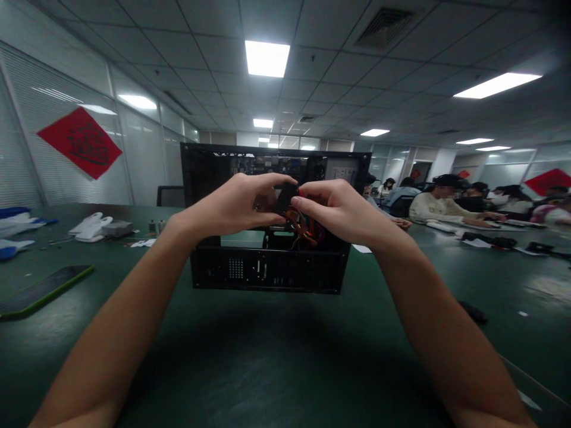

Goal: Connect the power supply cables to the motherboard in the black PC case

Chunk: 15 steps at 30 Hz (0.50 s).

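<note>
In front of me an open black computer case (267,272) stands on the table, with a circuit board (267,161) visible along its upper inside. My left hand (238,205) reaches into the case, its thumb and fingers curved around a small black block-like part (285,197) whose exact kind I cannot make out. Opposite it, my right hand (336,208) is closed in a pinch on a cable with a bit of red at the fingertips. A bundle of orange, yellow and black cables (306,229) hangs just below the right fingers.
The case stands on a dark green table (267,356). To the left lie a green-edged dark tray-like object (47,288), a white plastic bag (91,226) and a grey box (116,229). A dark object (473,312) lies at right. Several people sit farther back.
</note>
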Each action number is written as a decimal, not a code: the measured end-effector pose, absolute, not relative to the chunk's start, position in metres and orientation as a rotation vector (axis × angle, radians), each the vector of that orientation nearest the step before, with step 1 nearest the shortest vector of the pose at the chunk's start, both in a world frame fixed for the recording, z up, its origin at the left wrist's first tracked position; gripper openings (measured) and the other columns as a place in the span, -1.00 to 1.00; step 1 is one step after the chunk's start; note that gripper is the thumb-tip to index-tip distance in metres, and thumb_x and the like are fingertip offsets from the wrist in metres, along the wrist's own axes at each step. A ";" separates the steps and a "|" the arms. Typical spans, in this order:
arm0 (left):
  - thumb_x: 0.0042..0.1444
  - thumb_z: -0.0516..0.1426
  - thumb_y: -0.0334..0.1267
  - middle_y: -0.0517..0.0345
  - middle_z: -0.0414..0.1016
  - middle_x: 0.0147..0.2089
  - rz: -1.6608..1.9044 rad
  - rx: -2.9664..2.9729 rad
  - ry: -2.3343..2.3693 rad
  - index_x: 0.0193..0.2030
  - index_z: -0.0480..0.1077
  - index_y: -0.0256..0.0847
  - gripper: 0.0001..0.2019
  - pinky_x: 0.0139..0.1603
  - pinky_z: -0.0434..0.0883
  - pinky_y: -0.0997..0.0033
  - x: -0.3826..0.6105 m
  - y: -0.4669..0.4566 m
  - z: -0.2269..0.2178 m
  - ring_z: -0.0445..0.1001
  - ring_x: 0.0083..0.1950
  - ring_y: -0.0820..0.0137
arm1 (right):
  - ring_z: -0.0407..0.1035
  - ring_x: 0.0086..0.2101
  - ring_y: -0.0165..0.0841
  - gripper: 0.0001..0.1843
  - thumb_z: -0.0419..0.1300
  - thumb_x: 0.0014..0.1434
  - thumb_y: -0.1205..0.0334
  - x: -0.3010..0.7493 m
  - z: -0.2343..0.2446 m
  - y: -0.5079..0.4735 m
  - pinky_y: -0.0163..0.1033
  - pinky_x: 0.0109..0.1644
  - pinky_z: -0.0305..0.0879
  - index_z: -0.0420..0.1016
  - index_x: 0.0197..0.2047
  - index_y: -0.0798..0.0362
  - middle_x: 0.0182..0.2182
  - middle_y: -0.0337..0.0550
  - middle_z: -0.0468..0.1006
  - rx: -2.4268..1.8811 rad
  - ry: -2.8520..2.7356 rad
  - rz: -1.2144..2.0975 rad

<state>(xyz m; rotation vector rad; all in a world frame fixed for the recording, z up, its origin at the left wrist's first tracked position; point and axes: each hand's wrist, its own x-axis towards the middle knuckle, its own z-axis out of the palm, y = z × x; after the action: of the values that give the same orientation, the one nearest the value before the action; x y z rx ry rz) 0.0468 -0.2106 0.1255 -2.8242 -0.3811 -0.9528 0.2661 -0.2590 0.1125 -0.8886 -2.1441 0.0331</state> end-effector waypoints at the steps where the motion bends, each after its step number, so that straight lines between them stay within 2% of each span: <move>1: 0.15 0.23 -0.22 0.21 0.50 -0.37 -0.945 -2.808 -0.371 0.33 0.24 -0.28 -0.39 -0.34 0.35 0.48 0.047 -0.211 0.125 0.44 -0.38 0.47 | 0.19 -0.48 -0.46 -0.64 0.11 0.30 0.03 0.265 0.112 -0.259 -0.30 -0.43 0.04 0.43 -0.42 0.12 -0.53 -0.26 0.35 -0.893 -2.142 0.027; 5: 0.14 0.24 -0.24 0.25 0.49 -0.39 -0.940 -2.730 -0.367 0.38 0.16 -0.26 -0.32 -0.35 0.34 0.50 0.048 -0.212 0.123 0.41 -0.42 0.49 | 0.16 -0.50 -0.47 -0.64 0.10 0.31 0.07 0.265 0.112 -0.260 -0.29 -0.45 0.02 0.42 -0.42 0.12 -0.54 -0.27 0.34 -0.918 -2.165 0.057; 11: 0.14 0.23 -0.19 0.25 0.49 -0.40 -0.956 -2.604 -0.378 0.25 0.32 -0.23 -0.47 -0.36 0.32 0.52 0.050 -0.211 0.122 0.42 -0.43 0.50 | 0.31 -0.42 -0.40 -0.72 0.18 0.26 0.06 0.264 0.111 -0.262 -0.30 -0.41 0.17 0.49 -0.20 0.15 -0.42 -0.19 0.47 -0.921 -2.200 0.257; 15: 0.13 0.23 -0.19 0.26 0.47 -0.42 -0.964 -2.559 -0.388 0.22 0.36 -0.24 -0.49 -0.40 0.30 0.54 0.051 -0.212 0.123 0.39 -0.47 0.52 | 0.35 -0.38 -0.36 -0.77 0.22 0.23 0.11 0.260 0.108 -0.261 -0.28 -0.36 0.25 0.49 -0.19 0.13 -0.41 -0.18 0.49 -0.901 -2.167 0.285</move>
<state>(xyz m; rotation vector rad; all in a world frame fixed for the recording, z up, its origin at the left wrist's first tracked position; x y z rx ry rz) 0.0507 -0.2117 0.1228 -2.5586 -0.3881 -0.9639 0.2600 -0.2609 0.1085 -0.9013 -2.1673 0.2850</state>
